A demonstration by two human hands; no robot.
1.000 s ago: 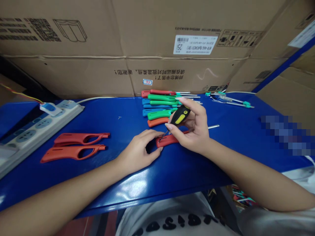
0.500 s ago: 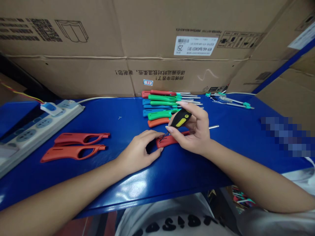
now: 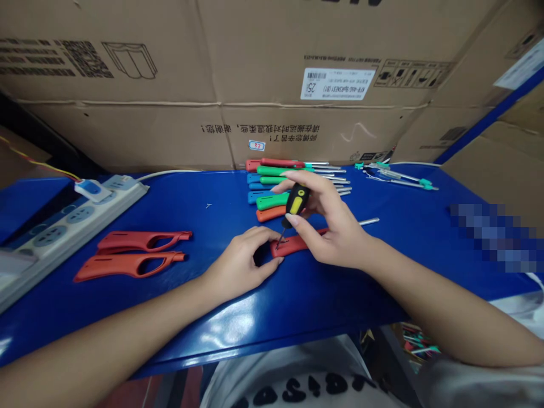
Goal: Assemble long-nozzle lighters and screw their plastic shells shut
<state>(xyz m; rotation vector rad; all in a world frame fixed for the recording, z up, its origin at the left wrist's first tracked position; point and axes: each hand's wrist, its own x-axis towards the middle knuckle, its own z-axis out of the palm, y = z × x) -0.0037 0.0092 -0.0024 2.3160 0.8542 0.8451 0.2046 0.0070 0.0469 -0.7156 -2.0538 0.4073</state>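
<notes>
A long-nosed red lighter (image 3: 293,244) lies on the blue table, its metal tube pointing right. My left hand (image 3: 240,263) steadies the lighter's butt end between thumb and fingers. In my right hand (image 3: 334,229) is a small screwdriver (image 3: 297,203) with a black and yellow handle. Its shaft slants down, and the tip meets the butt end of the lighter. Part of the lighter's middle is hidden behind my right hand. Just beyond, several lighters in green (image 3: 272,202), orange (image 3: 270,214), blue and red lie side by side.
Two red-orange lighter shells (image 3: 131,264) rest at the left, beside a white power strip (image 3: 80,218). Small screws or pins (image 3: 208,205) lie mid-table. Metal tubes with green parts (image 3: 402,175) are at the back right. A cardboard box (image 3: 170,130) walls the rear.
My right hand has tipped the screwdriver more upright and shifted its handle slightly left. My left hand keeps its place on the lighter's end.
</notes>
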